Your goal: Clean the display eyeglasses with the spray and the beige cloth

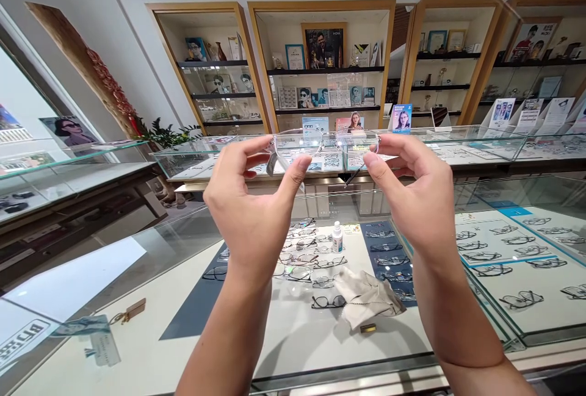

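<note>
Glasses: thin-rimmed pair with clear lenses (300, 144), raised above the counter, between both hands; lenses up against the brighter background, probably so they can be looked through.
Left hand (247, 201): fingers curled in at the left hinge corner, thumb lower, near the lower rim; has hold of the pair, though thumb contact is hard to tell.
Right hand (414, 194): thumb and forefinger nearly together, pinching the right corner; remaining fingers folded behind.
Grip reason: outer corners taken from both sides, likely to keep the frame level and most of the lens area uncovered.
Temple arm: dark-tipped one (354, 176) slants down by the right thumb; other one unclear.
Cloth (370, 295): crumpled, below the hands, seemingly on the glass top, perhaps left within reach.
Bottle (337, 238): small, white, upright, beyond the cloth.
Gold-coloured piece (368, 327): just beside the cloth, near side; too small to identify.
Display frames (522, 299): spaced out in the right-hand case, presumably so each shows separately.
</note>
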Demonstrator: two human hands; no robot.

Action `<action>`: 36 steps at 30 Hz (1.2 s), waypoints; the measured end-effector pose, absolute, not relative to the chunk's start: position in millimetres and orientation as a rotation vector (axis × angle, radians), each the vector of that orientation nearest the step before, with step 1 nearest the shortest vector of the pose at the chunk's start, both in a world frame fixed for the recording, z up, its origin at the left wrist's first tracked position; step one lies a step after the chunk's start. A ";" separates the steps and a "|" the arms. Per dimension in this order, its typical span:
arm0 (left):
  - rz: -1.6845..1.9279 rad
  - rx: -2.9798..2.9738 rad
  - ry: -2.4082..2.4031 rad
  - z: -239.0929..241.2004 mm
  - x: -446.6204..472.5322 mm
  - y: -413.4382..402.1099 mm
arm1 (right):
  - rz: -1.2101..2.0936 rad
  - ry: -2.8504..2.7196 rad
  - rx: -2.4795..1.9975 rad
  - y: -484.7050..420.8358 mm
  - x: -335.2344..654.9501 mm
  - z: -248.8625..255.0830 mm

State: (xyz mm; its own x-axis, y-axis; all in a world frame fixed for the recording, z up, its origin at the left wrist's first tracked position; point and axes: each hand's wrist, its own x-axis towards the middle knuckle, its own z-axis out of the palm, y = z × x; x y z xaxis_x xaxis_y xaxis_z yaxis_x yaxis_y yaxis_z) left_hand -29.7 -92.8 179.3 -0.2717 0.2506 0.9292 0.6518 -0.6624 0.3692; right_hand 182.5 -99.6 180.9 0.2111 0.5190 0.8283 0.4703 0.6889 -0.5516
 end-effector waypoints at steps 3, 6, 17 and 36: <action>-1.995 -1.684 -1.108 178.7 -30.3 -91.6 | 0.039 -1.419 -0.882 -99.5 182.9 180.4; -1.995 -1.692 -1.108 178.8 -30.1 -91.3 | 0.044 -1.413 -0.880 -99.6 183.0 179.7; -2.003 -1.707 -1.098 181.1 -30.4 -93.1 | 0.013 -1.421 -0.882 -98.1 184.4 178.0; -2.016 -1.696 -1.100 181.6 -30.4 -93.5 | -0.018 -1.413 -0.872 -100.0 183.3 178.1</action>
